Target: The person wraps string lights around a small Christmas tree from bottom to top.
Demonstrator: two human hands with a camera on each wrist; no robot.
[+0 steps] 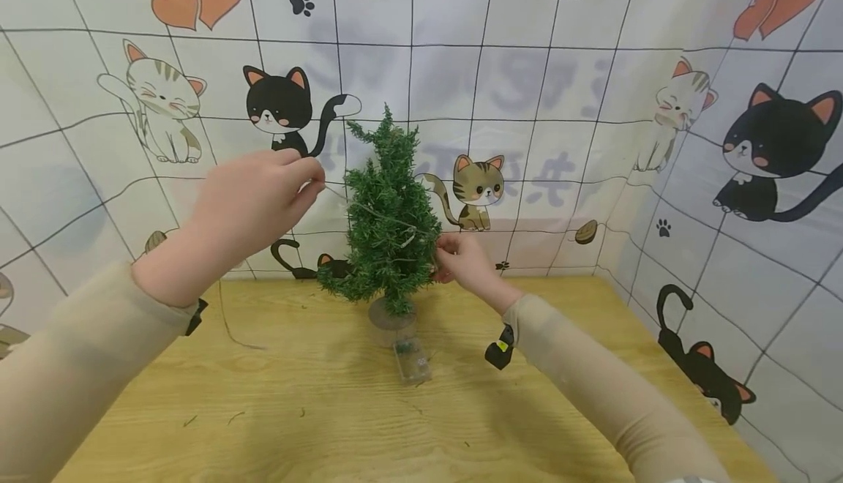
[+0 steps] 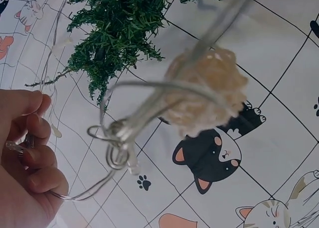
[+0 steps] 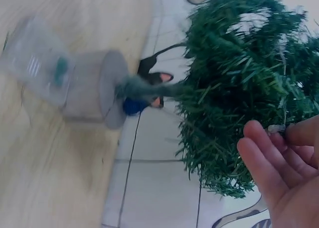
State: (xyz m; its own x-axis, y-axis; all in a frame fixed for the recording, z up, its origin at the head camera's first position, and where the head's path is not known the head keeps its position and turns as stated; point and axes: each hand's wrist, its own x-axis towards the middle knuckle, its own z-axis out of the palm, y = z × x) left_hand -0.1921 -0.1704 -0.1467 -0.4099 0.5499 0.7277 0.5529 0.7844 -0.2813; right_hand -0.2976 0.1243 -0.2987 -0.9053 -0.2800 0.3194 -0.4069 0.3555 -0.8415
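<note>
A small green artificial Christmas tree (image 1: pixel 388 227) stands upright on the table in a round grey base (image 1: pixel 383 328). Up at its left, my left hand (image 1: pixel 253 194) grips a thin clear string of lights (image 1: pixel 372 212), which runs across the front of the branches. Several loops of that wire lie in the curled fingers; a tangle (image 2: pixel 118 143) and a blurred pale woven ball (image 2: pixel 212 91) show close to the left wrist camera. On the tree's right side, my right hand (image 1: pixel 469 267) pinches the string by a small clear bulb (image 3: pixel 275 129), close against the branches.
A clear plastic battery box (image 1: pixel 412 366) leans at the base's front. Loose wire (image 1: pixel 230 329) trails onto the wooden table (image 1: pixel 296 373) at the left. Bits of green needle (image 1: pixel 235 417) lie in front. A white cat-print cloth (image 1: pixel 448 80) hangs behind and at the sides.
</note>
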